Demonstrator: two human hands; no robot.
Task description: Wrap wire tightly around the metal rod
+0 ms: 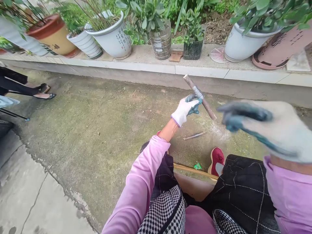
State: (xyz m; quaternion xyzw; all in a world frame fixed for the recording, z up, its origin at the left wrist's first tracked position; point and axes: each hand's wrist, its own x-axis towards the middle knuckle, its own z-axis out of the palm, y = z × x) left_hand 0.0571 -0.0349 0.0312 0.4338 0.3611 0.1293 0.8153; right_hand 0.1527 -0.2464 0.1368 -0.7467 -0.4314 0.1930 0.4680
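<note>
My left hand (187, 109), in a white glove with a dark coated palm, grips a short wooden stick (209, 109) near its middle. Silvery wire (198, 92) is wound in a tight coil around the stick's upper half. The stick slants, its pale cut end up and to the left. To the right, my right hand (265, 125) is raised close to the camera in a matching glove. It is blurred, with fingers curled and drawn together; anything between the fingertips is too small to make out. A second, thinner stick (194, 136) with a greyish middle lies on the ground below.
Potted plants, among them a white pot (112, 37) and a clear plastic one (161, 40), line a low ledge (146, 65) ahead. Another person's feet (45, 92) show at the left. A green wrapper (197, 166) lies near my red shoe (216, 159).
</note>
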